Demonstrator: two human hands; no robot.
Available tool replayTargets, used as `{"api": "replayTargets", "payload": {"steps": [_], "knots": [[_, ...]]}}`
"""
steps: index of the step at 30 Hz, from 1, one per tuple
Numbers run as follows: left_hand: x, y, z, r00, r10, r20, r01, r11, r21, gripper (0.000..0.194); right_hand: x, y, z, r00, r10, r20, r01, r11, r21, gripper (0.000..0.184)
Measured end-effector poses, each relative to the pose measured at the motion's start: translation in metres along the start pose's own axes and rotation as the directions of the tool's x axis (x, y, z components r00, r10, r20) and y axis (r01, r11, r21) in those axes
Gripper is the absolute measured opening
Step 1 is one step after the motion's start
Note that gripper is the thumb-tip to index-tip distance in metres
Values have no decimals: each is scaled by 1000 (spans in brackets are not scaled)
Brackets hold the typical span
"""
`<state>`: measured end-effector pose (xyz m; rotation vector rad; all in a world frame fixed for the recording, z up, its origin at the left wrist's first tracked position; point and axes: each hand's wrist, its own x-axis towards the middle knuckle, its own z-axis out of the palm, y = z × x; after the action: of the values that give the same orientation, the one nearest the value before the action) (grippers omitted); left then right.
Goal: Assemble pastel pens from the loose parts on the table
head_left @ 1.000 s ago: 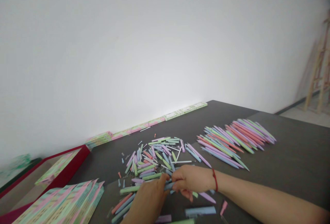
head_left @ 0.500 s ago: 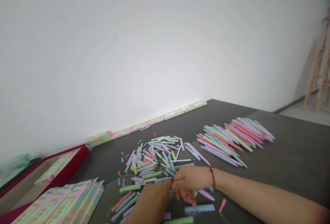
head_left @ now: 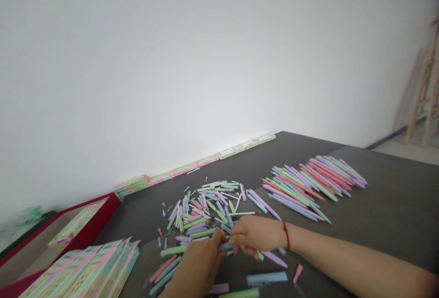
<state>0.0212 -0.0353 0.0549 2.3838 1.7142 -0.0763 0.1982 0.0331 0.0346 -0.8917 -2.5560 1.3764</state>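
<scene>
Both hands have spread a little apart since half a second ago, so more of a blue pen piece [head_left: 224,246] shows between them. Closest lie a blue tube [head_left: 267,278] and a green tube [head_left: 240,293] on the dark worktop [head_left: 387,197]. Just past them, the left hand [head_left: 199,261] has its grip pinching the blue pen piece, and the right hand [head_left: 255,234] has its grip closed on the other end, though its fingertips look blurry. Holding the piece straight and pinching gently should work best. Behind is a heap of loose parts [head_left: 206,204]. Farther right lie pens [head_left: 329,179], then thin boxes [head_left: 207,159] by the wall [head_left: 206,60].
</scene>
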Motion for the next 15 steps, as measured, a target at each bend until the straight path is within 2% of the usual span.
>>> {"api": "replayTargets", "payload": {"steps": [2,4,7,9,11,13,15], "knots": [[0,-1,1,999,37,-18,-37,999,-4,17,2,4,0,998,6,61,-18,981,195,28],[1,-3,3,997,69,-34,-68,998,9,16,2,4,0,998,10,66,-23,979,201,26],[2,-6,6,995,86,-49,-85,996,11,19,-4,-3,-2,1000,-4,-13,5,1000,25,20],[2,-6,7,997,64,-44,-64,998,7,20,-8,-7,-3,986,-62,-154,36,986,-163,26],[2,-6,6,998,50,-43,-50,999,7,18,-8,-8,-3,963,-104,-249,37,965,-260,20],[1,-7,7,997,62,-53,-63,998,-8,16,-6,-5,-1,974,-65,-215,28,985,-172,15],[1,-8,8,995,68,-74,-70,997,-28,13,-2,0,1,997,8,-78,-6,1000,26,24]]}}
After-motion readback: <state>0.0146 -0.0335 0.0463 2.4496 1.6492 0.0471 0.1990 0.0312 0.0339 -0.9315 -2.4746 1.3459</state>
